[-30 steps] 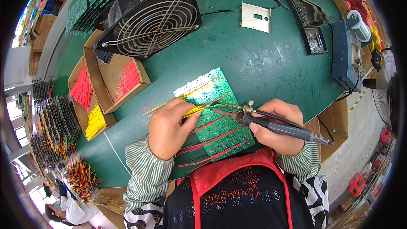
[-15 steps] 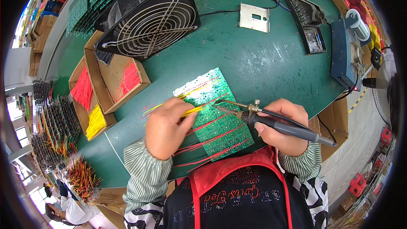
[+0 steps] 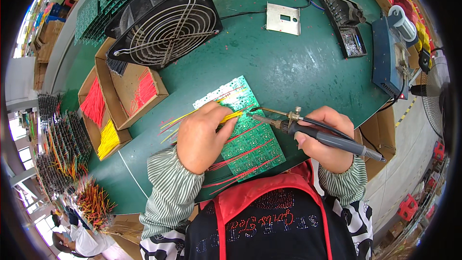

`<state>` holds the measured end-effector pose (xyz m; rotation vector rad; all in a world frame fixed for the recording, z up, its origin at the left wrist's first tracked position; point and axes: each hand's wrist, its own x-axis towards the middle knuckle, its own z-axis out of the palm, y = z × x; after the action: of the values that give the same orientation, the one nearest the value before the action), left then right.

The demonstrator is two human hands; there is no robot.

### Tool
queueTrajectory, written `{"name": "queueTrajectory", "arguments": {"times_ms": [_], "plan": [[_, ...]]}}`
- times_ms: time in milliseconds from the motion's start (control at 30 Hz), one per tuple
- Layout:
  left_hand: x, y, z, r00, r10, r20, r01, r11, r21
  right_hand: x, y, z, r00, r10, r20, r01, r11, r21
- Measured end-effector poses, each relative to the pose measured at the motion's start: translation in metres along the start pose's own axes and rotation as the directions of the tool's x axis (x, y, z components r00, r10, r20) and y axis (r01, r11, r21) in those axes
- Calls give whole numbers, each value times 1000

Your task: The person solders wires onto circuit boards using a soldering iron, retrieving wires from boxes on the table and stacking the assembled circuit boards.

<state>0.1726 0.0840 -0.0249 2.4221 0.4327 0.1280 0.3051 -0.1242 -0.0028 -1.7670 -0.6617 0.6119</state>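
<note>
A green circuit board (image 3: 252, 142) lies on the green table in front of me, with several red wires sticking out of it toward my body. My left hand (image 3: 202, 137) rests on the board's left side and pinches a bundle of yellow wires (image 3: 230, 117) against it. My right hand (image 3: 325, 139) grips a soldering iron (image 3: 315, 132) by its dark handle. The iron's tip points left and touches the board's upper edge, close to my left fingertips.
A large black fan (image 3: 166, 24) with a wire grille stands at the back left. Cardboard boxes (image 3: 118, 101) of red and yellow wires lie beside it. A metal plate (image 3: 284, 18), an iron stand (image 3: 346, 24) and a blue soldering station (image 3: 390, 58) sit at the back right. Finished boards (image 3: 62, 144) are stacked left.
My left hand has shifted slightly on the board with the yellow wires. The soldering iron's tip stays at the board's upper edge.
</note>
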Motion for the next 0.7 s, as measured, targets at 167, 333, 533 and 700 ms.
{"name": "queueTrajectory", "arguments": {"times_ms": [167, 333, 533, 700], "plan": [[6, -1, 4, 999, 36, -23, -37, 999, -37, 4, 2, -1, 1000, 3, 16, -3, 1000, -14], [6, -1, 3, 1000, -15, 27, 15, 1000, -8, 7, 3, -1, 997, -63, 43, 65, 997, -46], [5, 0, 3, 1000, -14, 21, 14, 1000, -7, 2, 1, -3, 1000, -11, -7, 11, 1000, -1], [3, 2, -1, 999, -31, 26, 32, 999, -17, 1, -2, -7, 1000, -1, -5, 1, 999, -38]]}}
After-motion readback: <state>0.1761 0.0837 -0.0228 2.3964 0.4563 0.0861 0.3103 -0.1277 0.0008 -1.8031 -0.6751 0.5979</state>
